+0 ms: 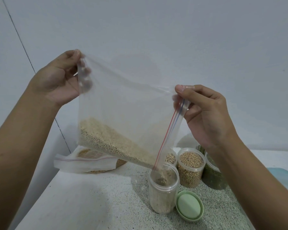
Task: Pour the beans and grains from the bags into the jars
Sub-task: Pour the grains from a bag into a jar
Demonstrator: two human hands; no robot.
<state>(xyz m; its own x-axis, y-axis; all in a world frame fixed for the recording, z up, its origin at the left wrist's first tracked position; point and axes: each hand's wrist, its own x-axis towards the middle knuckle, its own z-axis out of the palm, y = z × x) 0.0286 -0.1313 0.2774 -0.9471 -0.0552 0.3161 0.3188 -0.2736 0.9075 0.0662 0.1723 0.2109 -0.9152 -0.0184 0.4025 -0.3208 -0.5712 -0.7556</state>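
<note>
We tilt the limp, slick bag (123, 100) over the open jar (163, 188) | left hand (57, 80), right hand (206, 113): each grip pinches a corner | grain (110, 138) sags low, seemingly light

i log both bare forearms raised. left hand (60, 77) sits higher, palm toward me, thumb and curled fingers pinching a bag (126, 97) corner. right hand (206, 113) sits lower, thumb and fingers pinching the opposite corner.

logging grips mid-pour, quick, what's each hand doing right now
Left hand: closed, pinching the raised corner of the zip bag.
Right hand: closed, pinching the bag's zip strip above the open jar.
</note>
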